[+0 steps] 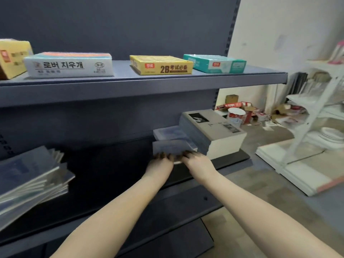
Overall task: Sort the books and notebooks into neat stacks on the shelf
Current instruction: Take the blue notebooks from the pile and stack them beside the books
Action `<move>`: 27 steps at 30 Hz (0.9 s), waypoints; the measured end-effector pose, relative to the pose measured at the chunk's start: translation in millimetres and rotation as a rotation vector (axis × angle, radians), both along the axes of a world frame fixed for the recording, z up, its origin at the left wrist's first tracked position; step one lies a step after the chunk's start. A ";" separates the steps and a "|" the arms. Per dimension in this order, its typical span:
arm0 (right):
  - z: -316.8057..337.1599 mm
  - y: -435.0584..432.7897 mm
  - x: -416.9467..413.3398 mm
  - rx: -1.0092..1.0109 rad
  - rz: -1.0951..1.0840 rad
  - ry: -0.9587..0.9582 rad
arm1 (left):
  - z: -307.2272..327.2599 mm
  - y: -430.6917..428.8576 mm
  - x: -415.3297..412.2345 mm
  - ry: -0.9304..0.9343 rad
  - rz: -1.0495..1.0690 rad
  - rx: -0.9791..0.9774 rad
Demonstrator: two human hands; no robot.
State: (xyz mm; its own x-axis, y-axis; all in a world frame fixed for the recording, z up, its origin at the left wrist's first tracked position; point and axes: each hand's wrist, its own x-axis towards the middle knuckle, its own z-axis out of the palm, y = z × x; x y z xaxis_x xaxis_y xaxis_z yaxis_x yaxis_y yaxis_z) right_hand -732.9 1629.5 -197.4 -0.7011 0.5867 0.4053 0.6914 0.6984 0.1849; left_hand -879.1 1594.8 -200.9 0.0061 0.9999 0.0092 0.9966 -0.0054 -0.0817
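Observation:
A thin blue-grey notebook is held at its near edge by both hands, my left hand at its left and my right hand at its right. It lies over a low pile of similar blue notebooks on the dark lower shelf. Right of that pile stands a tall stack of grey books with black-and-white photos on the top cover. At the far left of the same shelf a messy, fanned pile of blue notebooks slopes toward me.
The upper shelf carries a white eraser box, a yellow 2B box, a teal box and a yellow box. At right stand a white rack, flat white boards and cardboard clutter on the floor.

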 end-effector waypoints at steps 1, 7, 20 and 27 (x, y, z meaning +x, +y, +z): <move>-5.9 3.3 9.8 -0.021 -0.036 -0.022 | -3.4 2.4 5.0 0.027 -0.053 0.001; -41.1 12.2 38.7 -0.149 -0.130 -0.021 | -18.7 23.7 16.6 0.065 -0.212 0.075; -69.9 60.7 23.4 -0.207 -0.251 0.007 | -38.8 75.7 26.8 0.074 -0.162 0.078; -67.3 81.9 7.5 -0.257 -0.328 0.114 | -50.0 102.9 18.6 0.106 -0.172 0.148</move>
State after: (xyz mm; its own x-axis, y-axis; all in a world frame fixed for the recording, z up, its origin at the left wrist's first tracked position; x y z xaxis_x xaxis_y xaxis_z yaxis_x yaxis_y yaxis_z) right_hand -725.4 1711.4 -264.7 -0.4195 0.8632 0.2809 0.8906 0.4513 -0.0569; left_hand -860.5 1697.7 -250.9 0.1852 0.9718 0.1460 0.9679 -0.1547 -0.1982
